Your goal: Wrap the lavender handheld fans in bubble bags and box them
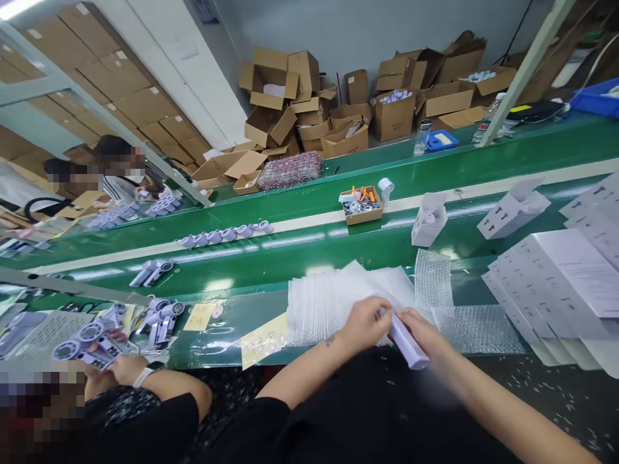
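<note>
My left hand (366,322) has its fingers closed at the upper end of a lavender handheld device (409,345). The device tilts down to the right, its long handle toward my body; its upper end is mostly hidden by my fingers. My right hand (425,332) is wrapped around the device's right side. Just beyond my hands lies a fanned pile of translucent white sleeves (319,303). Bubble-wrap pieces (432,280) lie to the right of the pile. A handwritten yellow paper (264,341) rests by the pile's left edge.
White printed cartons (536,290) are stacked at right, with an opened white box (429,219) on the green conveyor. A small cardboard tray (363,216) holds mixed parts. Lavender ring-headed devices (227,234) line the belt. At left, a co-worker's hands (126,368) handle similar devices.
</note>
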Demonstrator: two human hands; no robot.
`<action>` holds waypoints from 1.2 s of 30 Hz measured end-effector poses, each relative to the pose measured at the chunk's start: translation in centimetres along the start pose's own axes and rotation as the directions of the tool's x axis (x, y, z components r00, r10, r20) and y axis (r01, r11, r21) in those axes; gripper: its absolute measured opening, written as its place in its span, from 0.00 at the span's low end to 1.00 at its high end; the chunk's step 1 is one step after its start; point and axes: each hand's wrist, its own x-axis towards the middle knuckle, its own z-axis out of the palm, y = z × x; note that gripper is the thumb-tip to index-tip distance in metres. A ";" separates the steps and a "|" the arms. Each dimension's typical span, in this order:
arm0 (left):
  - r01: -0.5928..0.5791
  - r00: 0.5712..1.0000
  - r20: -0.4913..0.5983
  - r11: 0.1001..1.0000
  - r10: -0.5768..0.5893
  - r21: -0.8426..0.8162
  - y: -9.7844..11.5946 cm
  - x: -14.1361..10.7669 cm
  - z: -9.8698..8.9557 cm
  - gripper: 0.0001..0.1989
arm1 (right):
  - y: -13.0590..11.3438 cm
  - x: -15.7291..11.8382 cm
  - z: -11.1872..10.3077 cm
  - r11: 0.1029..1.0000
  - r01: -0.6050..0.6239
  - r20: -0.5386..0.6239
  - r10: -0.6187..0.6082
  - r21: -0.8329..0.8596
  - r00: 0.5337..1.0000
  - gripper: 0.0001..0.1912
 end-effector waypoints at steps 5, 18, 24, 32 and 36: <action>0.308 0.951 0.074 0.891 -0.301 -0.332 2.5 3.5 -1.8 0.07 | -6.4 -3.2 -2.2 0.904 0.057 0.061 -0.034 -0.423 0.998 0.15; 0.041 0.925 0.354 0.887 0.140 -0.459 3.0 6.6 -3.2 0.42 | -8.7 -5.8 -0.4 0.784 0.565 0.400 -0.446 -0.258 0.801 0.14; 0.163 0.980 0.180 0.856 -0.083 -0.491 0.9 5.8 -0.1 0.13 | -5.5 -6.8 -10.1 0.742 0.646 -0.750 -0.528 -0.179 0.398 0.27; 0.278 0.871 -0.008 0.504 -0.492 -0.818 -2.6 8.1 -2.6 0.16 | -3.7 -3.9 -13.9 0.715 0.664 -0.835 -0.489 -0.219 0.252 0.26; 0.206 0.810 -0.048 0.360 -0.585 -0.910 -2.9 9.6 -4.6 0.12 | -3.1 -3.3 -11.9 0.514 0.251 -0.493 -0.858 -0.821 0.143 0.17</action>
